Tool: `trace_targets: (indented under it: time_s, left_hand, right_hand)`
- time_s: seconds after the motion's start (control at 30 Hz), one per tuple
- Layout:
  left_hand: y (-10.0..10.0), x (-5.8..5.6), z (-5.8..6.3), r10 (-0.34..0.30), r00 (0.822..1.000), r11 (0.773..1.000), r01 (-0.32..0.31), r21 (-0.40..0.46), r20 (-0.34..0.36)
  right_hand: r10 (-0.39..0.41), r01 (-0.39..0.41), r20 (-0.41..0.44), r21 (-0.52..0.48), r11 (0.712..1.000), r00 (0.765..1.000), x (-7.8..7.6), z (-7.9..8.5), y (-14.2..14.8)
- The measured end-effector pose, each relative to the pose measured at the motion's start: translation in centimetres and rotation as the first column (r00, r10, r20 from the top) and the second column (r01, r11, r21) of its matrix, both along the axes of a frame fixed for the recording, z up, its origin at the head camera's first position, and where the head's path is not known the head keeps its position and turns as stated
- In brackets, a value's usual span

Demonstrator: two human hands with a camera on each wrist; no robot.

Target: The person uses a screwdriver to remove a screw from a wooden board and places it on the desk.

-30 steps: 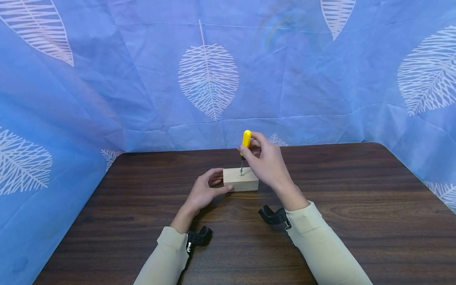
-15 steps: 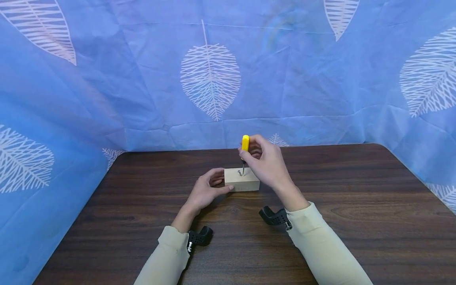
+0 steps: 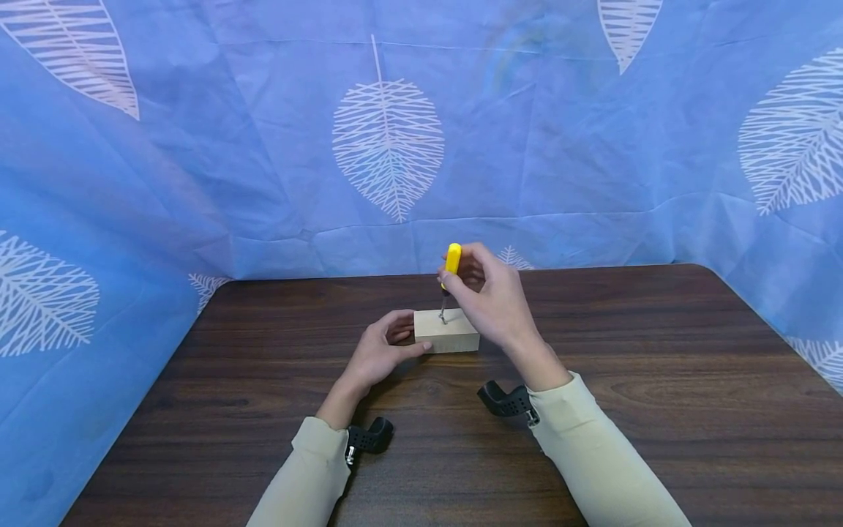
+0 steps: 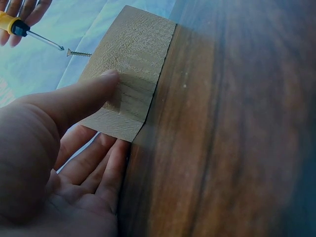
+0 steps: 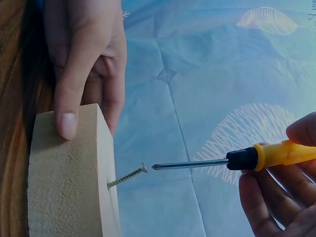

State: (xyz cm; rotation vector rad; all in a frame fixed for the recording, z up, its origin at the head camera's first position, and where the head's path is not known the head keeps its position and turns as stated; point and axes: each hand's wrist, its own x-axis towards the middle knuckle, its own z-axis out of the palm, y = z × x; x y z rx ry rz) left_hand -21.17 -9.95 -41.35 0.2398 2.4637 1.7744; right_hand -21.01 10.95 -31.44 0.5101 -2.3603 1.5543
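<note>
A pale wooden block (image 3: 448, 340) lies on the table, and a screw (image 5: 127, 177) stands tilted out of its top face. My left hand (image 3: 378, 355) holds the block's left end, thumb on the near side and fingers behind. In my right hand (image 3: 494, 296) is a Phillips screwdriver (image 5: 192, 164) with a yellow handle, pinched between thumb and fingers and pointing down. Both wrist views show its tip just short of the screw head, with a small gap between them.
The dark wood-grain table (image 3: 652, 410) has its far edge behind the block. A blue cloth (image 3: 276, 146) with white leaf prints hangs behind and at the sides. Black wrist mounts (image 3: 372, 437) sit under both cuffs.
The screwdriver tip moved right off the screw, leaving it leaning, then came back left to above the screw head, lifting slightly. The left hand and block stayed nearly still.
</note>
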Motion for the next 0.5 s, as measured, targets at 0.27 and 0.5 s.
trace_targets:
  time_s: [0.27,0.5]
  left_hand:
    - [0.01,-0.04,-0.09,0.004,1.0,1.0,-0.004,-0.009,0.002]
    - [0.01,-0.06,-0.11,0.008,1.0,1.0,-0.008,-0.011,0.006]
  right_hand:
    - [0.018,-0.018,-0.005,0.024,1.0,1.0,0.07,-0.13,-0.28]
    - [0.014,-0.011,-0.035,0.077,0.997,0.999,0.1,-0.39,-0.59]
